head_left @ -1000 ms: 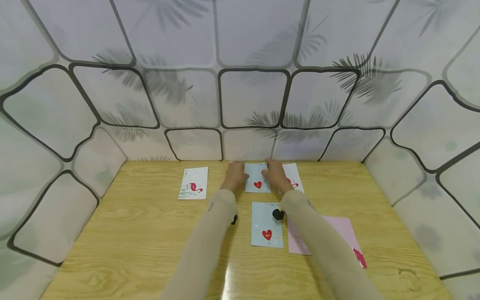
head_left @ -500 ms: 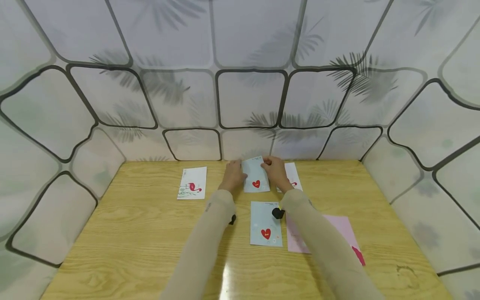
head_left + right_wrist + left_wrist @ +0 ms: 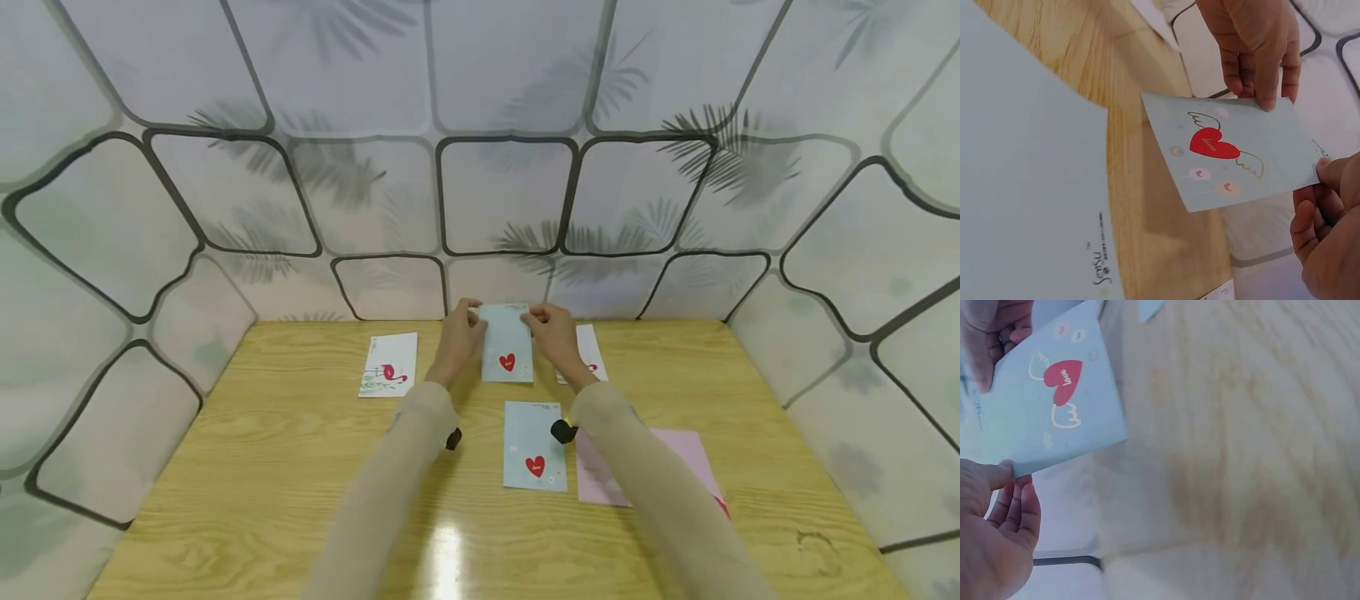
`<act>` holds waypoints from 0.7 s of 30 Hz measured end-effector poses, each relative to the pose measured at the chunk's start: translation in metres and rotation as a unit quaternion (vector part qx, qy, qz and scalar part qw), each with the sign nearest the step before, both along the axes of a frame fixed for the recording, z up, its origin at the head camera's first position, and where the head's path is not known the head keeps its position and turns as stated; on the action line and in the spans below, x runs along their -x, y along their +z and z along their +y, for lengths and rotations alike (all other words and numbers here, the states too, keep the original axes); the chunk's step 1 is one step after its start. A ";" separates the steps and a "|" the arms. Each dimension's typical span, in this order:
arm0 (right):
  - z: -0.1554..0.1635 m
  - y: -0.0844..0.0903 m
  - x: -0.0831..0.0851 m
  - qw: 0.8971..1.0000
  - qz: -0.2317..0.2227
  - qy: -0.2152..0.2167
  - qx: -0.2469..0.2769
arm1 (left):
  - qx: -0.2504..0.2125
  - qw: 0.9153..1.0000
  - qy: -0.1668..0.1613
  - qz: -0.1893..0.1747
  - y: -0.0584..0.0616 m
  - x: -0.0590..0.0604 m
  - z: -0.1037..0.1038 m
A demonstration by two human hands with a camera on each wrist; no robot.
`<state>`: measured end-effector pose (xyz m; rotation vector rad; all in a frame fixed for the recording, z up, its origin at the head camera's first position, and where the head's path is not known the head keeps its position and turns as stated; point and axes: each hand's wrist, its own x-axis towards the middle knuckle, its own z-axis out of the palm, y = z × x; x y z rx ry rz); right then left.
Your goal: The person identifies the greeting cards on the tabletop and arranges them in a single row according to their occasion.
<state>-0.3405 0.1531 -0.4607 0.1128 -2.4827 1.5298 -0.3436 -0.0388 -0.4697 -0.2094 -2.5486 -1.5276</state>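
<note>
From the head camera, I have the blue heart card (image 3: 507, 354) lifted off the wooden table (image 3: 262, 467) at its far edge, close to the patterned wall (image 3: 502, 196), with my left hand (image 3: 459, 337) pinching its upper left corner and my right hand (image 3: 553, 333) pinching its upper right corner. The card hangs between the two, long axis running top to bottom, heart at the lower end, so both hands sit at the top and neither is nearer than the other. A second heart card (image 3: 534, 446) lies flat just below, a pink sheet (image 3: 678, 454) beside it on the right, a flamingo card (image 3: 388, 365) off to the left (another partly hidden behind my right hand). In the left wrist view, my left thumb and fingers (image 3: 1013, 506) close on one card edge while the other hand's fingers (image 3: 991, 337) hold the opposite side. In the right wrist view, my right hand (image 3: 1329, 219) nips one corner between thumb and curled fingers, the left hand's fingertips (image 3: 1266, 94) gripping the far edge.
</note>
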 end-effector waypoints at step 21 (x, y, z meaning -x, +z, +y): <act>-0.002 0.050 -0.063 0.990 0.072 0.081 0.087 | -0.015 0.998 -0.006 0.064 0.066 -0.057 -0.028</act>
